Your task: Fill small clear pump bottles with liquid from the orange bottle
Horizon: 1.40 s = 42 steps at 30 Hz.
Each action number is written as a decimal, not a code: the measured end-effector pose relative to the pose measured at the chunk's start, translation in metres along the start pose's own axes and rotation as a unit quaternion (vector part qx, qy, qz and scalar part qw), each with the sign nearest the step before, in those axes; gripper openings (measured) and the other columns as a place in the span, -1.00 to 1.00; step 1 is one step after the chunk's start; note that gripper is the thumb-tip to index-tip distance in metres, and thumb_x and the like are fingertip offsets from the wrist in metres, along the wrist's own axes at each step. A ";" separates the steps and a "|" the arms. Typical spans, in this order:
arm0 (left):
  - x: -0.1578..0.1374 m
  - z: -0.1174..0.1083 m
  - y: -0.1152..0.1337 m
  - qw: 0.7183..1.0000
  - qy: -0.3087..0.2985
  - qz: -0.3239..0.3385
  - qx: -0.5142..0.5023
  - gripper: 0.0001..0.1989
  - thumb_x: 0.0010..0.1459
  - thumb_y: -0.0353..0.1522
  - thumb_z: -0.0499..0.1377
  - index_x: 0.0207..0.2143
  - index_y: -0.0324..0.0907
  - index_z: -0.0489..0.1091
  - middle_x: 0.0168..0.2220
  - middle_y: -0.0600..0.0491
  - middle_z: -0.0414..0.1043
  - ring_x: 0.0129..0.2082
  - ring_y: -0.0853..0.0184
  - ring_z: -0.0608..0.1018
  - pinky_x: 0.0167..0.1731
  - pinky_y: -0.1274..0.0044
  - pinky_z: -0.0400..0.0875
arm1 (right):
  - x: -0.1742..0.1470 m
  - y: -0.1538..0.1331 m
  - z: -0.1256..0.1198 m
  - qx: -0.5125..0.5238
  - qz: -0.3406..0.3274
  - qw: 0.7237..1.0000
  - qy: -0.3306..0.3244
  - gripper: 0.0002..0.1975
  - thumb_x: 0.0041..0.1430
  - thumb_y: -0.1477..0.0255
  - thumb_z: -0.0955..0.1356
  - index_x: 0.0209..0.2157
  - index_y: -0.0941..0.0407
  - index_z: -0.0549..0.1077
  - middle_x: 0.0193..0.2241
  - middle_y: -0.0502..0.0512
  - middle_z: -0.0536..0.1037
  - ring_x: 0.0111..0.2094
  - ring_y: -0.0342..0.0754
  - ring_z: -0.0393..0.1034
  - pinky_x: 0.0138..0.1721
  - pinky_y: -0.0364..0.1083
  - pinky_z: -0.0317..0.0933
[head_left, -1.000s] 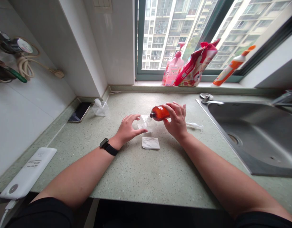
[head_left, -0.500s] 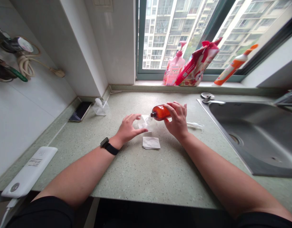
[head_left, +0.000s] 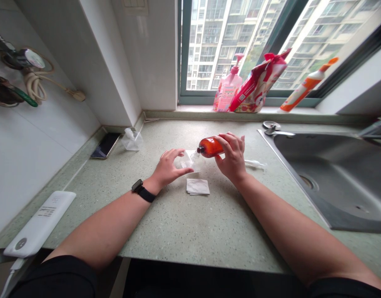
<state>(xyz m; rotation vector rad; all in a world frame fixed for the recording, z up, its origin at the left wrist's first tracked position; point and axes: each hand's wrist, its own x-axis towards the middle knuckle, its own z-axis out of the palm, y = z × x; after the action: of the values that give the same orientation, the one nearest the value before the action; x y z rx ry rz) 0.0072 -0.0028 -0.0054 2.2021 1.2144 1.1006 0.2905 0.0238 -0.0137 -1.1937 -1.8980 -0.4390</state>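
Observation:
My right hand is wrapped round an amber bottle, tipped nearly level with its open dark mouth to the left. That mouth is at the neck of a clear container, which stands on the counter. My left hand holds this container from the left, thumb in front and fingers behind. Whether liquid runs between the two is too small to tell. A folded white tissue lies just in front of the container. To the right of my right hand lies a whitish, clear pump top.
A clear square container with a white top and a phone are at the back left. A white power bank lies at the left edge. The steel sink is on the right. Pump bottle, red bag and orange-white bottle line the sill.
Both hands, the amber bottle and the clear container keep nearly the same positions. The whole view has shifted very slightly.

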 end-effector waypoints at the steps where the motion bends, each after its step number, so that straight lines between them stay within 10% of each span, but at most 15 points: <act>1: 0.000 0.000 0.000 1.000 0.000 0.001 0.000 -0.25 0.07 0.07 0.52 0.19 -0.07 0.44 0.01 -0.06 0.62 0.05 0.04 0.64 0.19 0.10 0.45 | 0.000 0.000 0.000 -0.001 0.000 1.000 0.000 -0.21 0.14 0.62 0.39 0.35 -0.20 0.28 0.23 0.12 0.47 0.37 0.31 0.27 0.48 0.56 -0.13; 42: 0.000 -0.001 0.002 1.000 -0.001 0.005 0.009 -0.26 0.10 0.09 0.49 0.19 -0.07 0.43 0.02 -0.07 0.62 0.04 0.05 0.65 0.16 0.12 0.48 | 0.000 0.000 -0.001 -0.003 -0.001 1.000 0.003 -0.23 0.17 0.63 0.39 0.35 -0.20 0.29 0.23 0.11 0.48 0.38 0.31 0.28 0.49 0.56 -0.13</act>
<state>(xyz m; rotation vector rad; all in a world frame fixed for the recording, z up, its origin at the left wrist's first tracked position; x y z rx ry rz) 0.0076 -0.0041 -0.0033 2.2246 1.2182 1.0962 0.2912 0.0237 -0.0131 -1.1940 -1.8947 -0.4491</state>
